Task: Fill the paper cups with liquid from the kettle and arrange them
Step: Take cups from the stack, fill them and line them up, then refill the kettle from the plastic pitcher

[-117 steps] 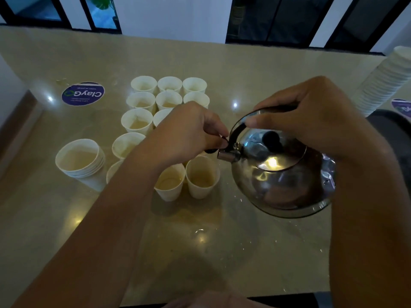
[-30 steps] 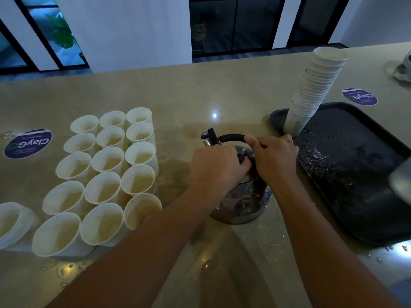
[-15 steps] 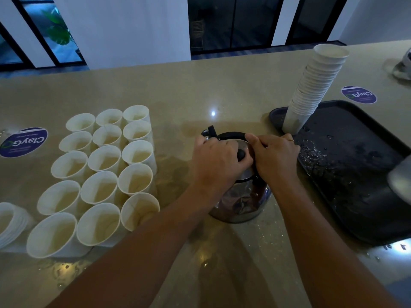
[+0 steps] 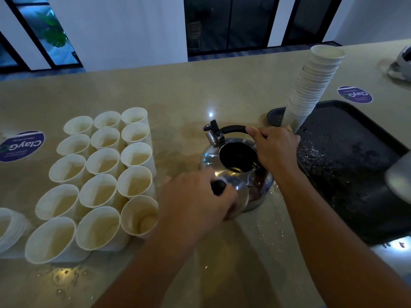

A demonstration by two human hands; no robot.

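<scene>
A shiny steel kettle [image 4: 209,155] stands on the beige counter [image 4: 200,94], its round mouth uncovered and dark inside. My right hand [image 4: 274,147] grips the kettle's black handle [image 4: 233,129] from the right. My left hand [image 4: 195,196] holds the kettle lid [image 4: 235,185] by its black knob, lifted off and just in front of the kettle. To the left, several white paper cups [image 4: 102,165] stand in three tight rows, each with pale liquid in it.
A tall stack of empty cups [image 4: 311,87] leans on the near corner of a wet black tray [image 4: 355,165] at the right. A short nested stack of cups [image 4: 9,230] sits at the far left. Round purple stickers [image 4: 21,145] lie on the counter. Water drops dot the counter's front.
The kettle was set down on the counter after the pouring. Since half a second ago my left hand has pulled the lid off toward me, so the kettle's mouth is uncovered.
</scene>
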